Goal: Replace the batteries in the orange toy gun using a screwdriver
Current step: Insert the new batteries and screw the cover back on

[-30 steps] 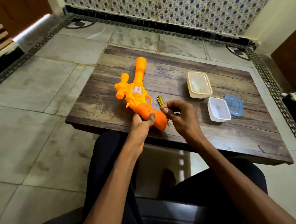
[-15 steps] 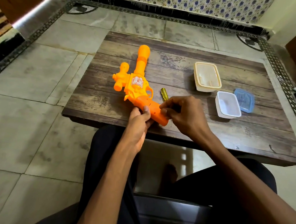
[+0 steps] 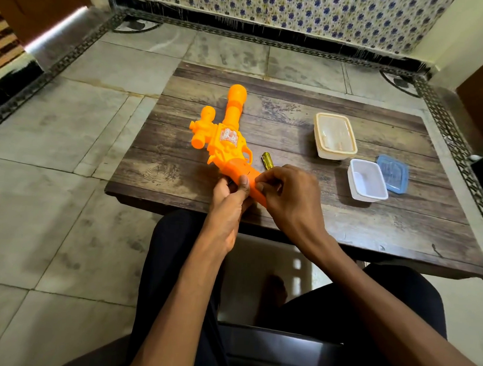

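Orange plastic all over, the gun [image 3: 228,143] lies on its side on the left half of a dark wooden table [image 3: 345,216], barrel pointing far and grip pointing near and to the right, towards the table's near edge. The barrel is a thick tube ending in a rounded bulb. A short scope-like piece with round ends sticks out on the body's left side. The body carries a clear, glittery panel with white and reddish markings, and a thin trigger-guard loop curves off its right side. The grip is fat and smooth, with a fine seam line across its upper face. The left hand [image 3: 229,199] grips this part from the near side, fingers wrapped beneath and thumb laid flat on top. The right hand [image 3: 287,196] comes in from the right, fingers curled and their tips pinched against the grip's upper face beside the left thumb. Just beyond the right knuckles, the yellow handle end of a screwdriver [image 3: 267,161] shows, close to the trigger guard; whether the hand holds it I cannot tell. To the right stand a cream box [image 3: 335,136] with a clear cover, an open white tub [image 3: 367,179] nearer, and a blue lid [image 3: 393,174] touching the tub's right side. Grey stone floor [image 3: 67,173] surrounds the table.
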